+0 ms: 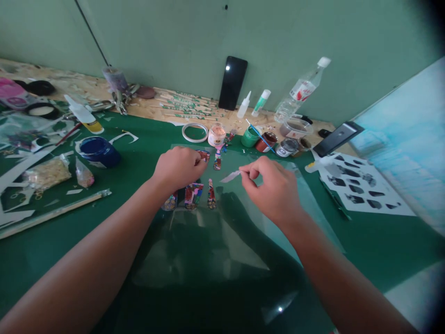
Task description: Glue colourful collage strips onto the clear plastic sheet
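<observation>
My right hand (273, 188) pinches a small pale tapered strip (230, 176) between thumb and fingertips, above a clear plastic sheet (194, 260). My left hand (181, 168) is closed, back of the hand up, over several colourfully patterned pieces; whatever its fingers hold is hidden. One patterned piece (203, 156) shows beside the left fingers, partly covered. Below that hand lie a wide patterned piece (193, 195) and a narrow pointed one (212, 195). Another narrow patterned piece (218, 158) lies farther back, between the hands.
Along the back stand a jar of peach paint (217, 135), a green paint jar (249, 138), a phone (232, 83) and a plastic bottle (299, 95). At left are a blue paint jar (99, 152) and a stick (59, 213). Printed paper (378, 204) lies right.
</observation>
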A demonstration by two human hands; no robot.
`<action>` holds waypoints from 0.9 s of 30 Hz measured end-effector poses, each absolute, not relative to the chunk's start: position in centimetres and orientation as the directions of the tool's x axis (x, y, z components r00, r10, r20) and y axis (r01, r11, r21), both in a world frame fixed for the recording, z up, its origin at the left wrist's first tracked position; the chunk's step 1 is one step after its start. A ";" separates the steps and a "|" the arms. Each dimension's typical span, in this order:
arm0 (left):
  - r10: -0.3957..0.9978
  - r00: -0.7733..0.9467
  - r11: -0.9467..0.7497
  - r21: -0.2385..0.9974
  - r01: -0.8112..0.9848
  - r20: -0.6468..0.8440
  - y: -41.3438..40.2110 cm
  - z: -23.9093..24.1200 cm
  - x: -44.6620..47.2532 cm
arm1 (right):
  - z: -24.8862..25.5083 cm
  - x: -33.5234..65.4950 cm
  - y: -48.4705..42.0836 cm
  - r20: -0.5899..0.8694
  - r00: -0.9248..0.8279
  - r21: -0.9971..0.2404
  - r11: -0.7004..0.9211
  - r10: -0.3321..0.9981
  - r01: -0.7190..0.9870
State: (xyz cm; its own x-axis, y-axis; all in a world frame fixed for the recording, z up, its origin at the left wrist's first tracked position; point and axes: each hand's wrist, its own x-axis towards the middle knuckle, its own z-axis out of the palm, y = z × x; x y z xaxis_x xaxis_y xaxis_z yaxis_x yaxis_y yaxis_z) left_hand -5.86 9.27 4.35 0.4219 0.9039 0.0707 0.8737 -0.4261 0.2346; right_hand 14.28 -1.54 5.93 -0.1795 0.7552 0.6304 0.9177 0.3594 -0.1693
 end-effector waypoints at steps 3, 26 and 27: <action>0.905 0.419 -0.423 0.239 0.874 0.069 9.3 4.4 -5.9 | 5.9 14.3 -0.7 0.620 -0.186 -0.152 0.349 0.763 0.925; 0.904 0.423 -0.425 0.227 0.876 0.063 9.1 4.3 -5.8 | 4.6 13.4 -3.5 0.547 -0.275 -0.103 0.389 0.791 0.915; 0.903 0.425 -0.427 0.226 0.875 0.063 9.1 4.3 -5.8 | 4.6 13.5 -3.4 0.554 -0.255 -0.120 0.379 0.793 0.918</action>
